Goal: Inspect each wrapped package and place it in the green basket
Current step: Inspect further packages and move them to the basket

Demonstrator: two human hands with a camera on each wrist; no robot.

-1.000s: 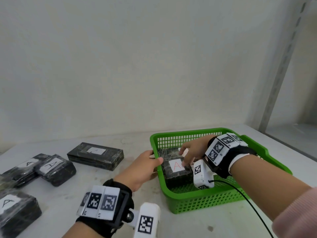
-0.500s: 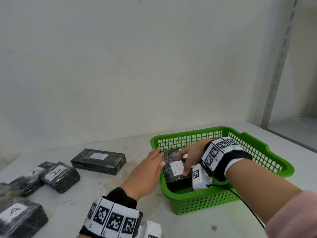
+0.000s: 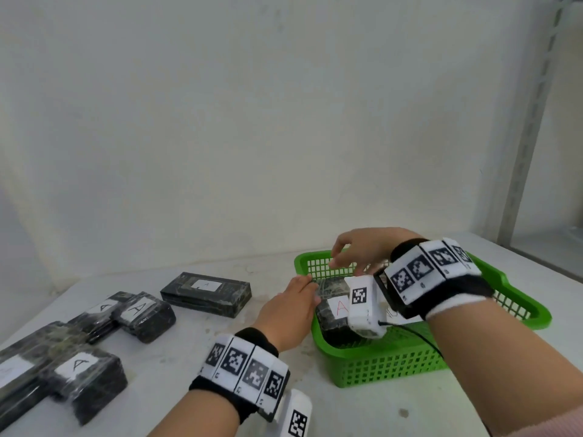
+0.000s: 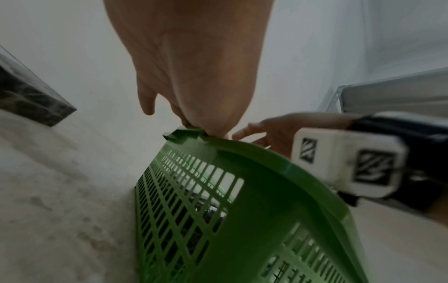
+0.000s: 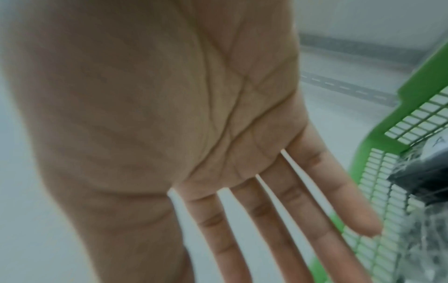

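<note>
The green basket (image 3: 394, 345) stands on the white table at the right. Inside it, against the left wall, lies a black wrapped package (image 3: 331, 313) with a white label and a red A. My left hand (image 3: 293, 310) rests its fingertips on the basket's left rim (image 4: 266, 159) and holds nothing. My right hand (image 3: 359, 250) hovers above the basket's far side, clear of the package. In the right wrist view this hand (image 5: 169, 114) shows a bare palm and straight fingers, with the package (image 5: 426, 181) below at the right.
Several more black wrapped packages with A labels lie on the table at the left: a long one (image 3: 206, 293), a small one (image 3: 145, 313) and a near one (image 3: 85, 373). A wall stands close behind. A metal post (image 3: 530, 121) rises at the right.
My right hand has let go of the package in the basket and risen above it. My left hand stays at the basket's left rim.
</note>
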